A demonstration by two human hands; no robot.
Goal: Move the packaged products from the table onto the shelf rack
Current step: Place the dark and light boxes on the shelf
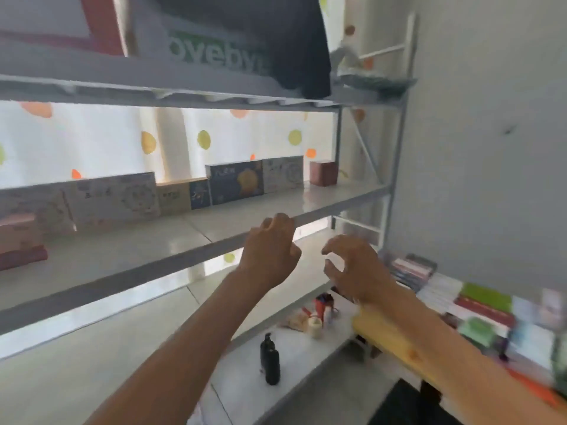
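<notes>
- Left hand [270, 250] raised in front of the middle shelf [306, 207] edge; grip loosely curled, nothing in it.
- Right hand [356, 265] just right of it, fingers spread and hooked, grip empty.
- Boxed products [234, 182] stand in a row along the far side of the middle shelf.
- More packaged products [478, 305] lie on the counter [534, 384], far right, blurred.
- Black bottle [270, 358] on lower shelf.

The middle shelf [276, 207] is bare along its front; a row of boxes [234, 182] lines its back edge, with a red box [322, 173] at the right end. The upper shelf [184, 96] caps the opening.
</notes>
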